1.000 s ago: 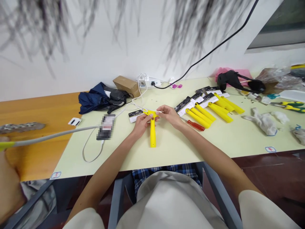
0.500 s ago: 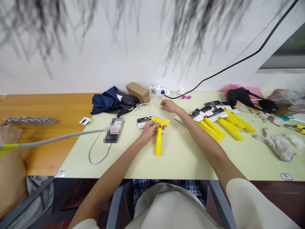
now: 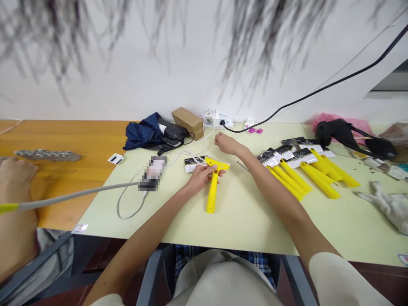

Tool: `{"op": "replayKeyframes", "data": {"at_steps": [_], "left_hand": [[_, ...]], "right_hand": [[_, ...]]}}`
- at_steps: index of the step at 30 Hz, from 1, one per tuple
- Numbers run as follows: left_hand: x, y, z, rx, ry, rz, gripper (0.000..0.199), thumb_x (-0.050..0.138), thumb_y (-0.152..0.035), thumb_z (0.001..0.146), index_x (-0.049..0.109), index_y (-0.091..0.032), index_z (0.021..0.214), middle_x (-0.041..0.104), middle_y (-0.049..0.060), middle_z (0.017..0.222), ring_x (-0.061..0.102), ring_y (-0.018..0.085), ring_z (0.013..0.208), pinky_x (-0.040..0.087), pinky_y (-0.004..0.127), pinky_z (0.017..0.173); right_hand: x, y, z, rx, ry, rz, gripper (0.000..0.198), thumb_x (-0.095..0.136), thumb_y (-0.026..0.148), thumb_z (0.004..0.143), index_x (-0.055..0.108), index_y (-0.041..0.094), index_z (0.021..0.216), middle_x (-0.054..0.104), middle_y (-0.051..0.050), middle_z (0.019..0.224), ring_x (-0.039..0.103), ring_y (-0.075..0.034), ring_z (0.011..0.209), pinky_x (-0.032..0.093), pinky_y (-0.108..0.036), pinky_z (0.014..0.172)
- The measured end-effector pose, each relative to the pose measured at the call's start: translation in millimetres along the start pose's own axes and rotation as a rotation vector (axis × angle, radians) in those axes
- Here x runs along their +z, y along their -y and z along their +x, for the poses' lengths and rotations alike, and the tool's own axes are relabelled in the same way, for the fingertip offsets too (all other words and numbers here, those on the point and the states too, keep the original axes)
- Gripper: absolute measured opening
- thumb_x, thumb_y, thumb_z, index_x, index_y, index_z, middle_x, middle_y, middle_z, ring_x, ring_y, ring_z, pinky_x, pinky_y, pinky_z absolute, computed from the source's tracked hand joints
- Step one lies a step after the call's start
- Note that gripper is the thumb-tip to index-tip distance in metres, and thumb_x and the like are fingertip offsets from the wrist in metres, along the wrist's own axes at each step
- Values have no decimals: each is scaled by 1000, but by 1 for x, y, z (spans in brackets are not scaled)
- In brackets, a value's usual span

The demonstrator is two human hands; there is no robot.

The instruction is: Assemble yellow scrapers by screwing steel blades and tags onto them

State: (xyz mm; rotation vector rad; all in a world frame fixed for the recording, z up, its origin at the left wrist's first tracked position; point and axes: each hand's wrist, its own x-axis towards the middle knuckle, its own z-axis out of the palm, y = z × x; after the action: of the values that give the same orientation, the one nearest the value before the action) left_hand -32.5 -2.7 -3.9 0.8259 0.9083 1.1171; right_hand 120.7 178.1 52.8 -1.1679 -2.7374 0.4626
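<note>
My left hand (image 3: pixel 200 180) grips a yellow scraper (image 3: pixel 211 197) at the joint of its handle and wide head. The head lies crosswise at the top, and the handle points down toward the table's front edge. A black-and-white card (image 3: pixel 190 165) lies just behind this hand, with a white cable (image 3: pixel 200 159) passing over it. Farther back, my right hand (image 3: pixel 227 143) is above the table with its fingers curled. It is empty of anything I can see, though the inside of the fingers is hidden. Behind it stands a white power strip (image 3: pixel 217 121).
Several yellow scrapers (image 3: pixel 318 178) with cards lie right of my right forearm. A thin rod (image 3: pixel 242 166) lies beside that forearm. Left are a cabled device with a blurred screen (image 3: pixel 153 174), a navy cloth (image 3: pixel 143 132), a cardboard box (image 3: pixel 188 122) and another person's hand (image 3: pixel 17 173).
The view has tilted slightly, moving the scrapers on the right farther right in the picture. My right fingers look more curled. My left hand keeps hold of the yellow scraper.
</note>
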Motion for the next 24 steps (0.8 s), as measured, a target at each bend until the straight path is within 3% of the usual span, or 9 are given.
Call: {"op": "replayKeyframes", "data": {"at_steps": [4, 8, 12, 19, 24], "left_hand": [[2, -1, 0, 2, -51, -28, 39, 89, -43, 88, 69, -14, 102, 83, 23, 115, 81, 31, 104, 67, 35, 71], [3, -3, 1, 17, -65, -39, 42, 92, -42, 85, 70, -13, 106, 83, 22, 114, 81, 31, 105, 67, 36, 72], [0, -1, 3, 39, -48, -29, 42, 91, -42, 86, 74, -12, 111, 83, 21, 114, 81, 30, 106, 68, 37, 77], [1, 1, 6, 32, -57, -39, 41, 92, -43, 84, 76, -10, 101, 83, 21, 108, 80, 29, 96, 66, 35, 68], [1, 0, 6, 39, -48, -29, 43, 93, -45, 84, 76, -11, 104, 84, 21, 110, 80, 28, 94, 67, 37, 71]], "right_hand": [[-24, 16, -18, -193, 22, 117, 17, 58, 23, 112, 73, 14, 115, 73, -14, 124, 69, -25, 111, 52, -32, 97], [-32, 33, -31, -363, 145, 234, 10, 70, 19, 103, 77, 16, 110, 74, -13, 124, 70, -24, 106, 53, -32, 92], [-30, 48, -35, -330, 209, 244, 9, 72, 13, 97, 78, 15, 104, 78, -13, 121, 71, -24, 101, 51, -30, 82], [-34, 53, -36, -255, 274, 243, 9, 73, 9, 88, 75, 16, 94, 81, -9, 104, 71, -22, 92, 48, -27, 73], [-28, 48, -33, -250, 279, 327, 19, 73, 13, 87, 69, 18, 105, 79, -8, 108, 71, -22, 91, 50, -28, 72]]}}
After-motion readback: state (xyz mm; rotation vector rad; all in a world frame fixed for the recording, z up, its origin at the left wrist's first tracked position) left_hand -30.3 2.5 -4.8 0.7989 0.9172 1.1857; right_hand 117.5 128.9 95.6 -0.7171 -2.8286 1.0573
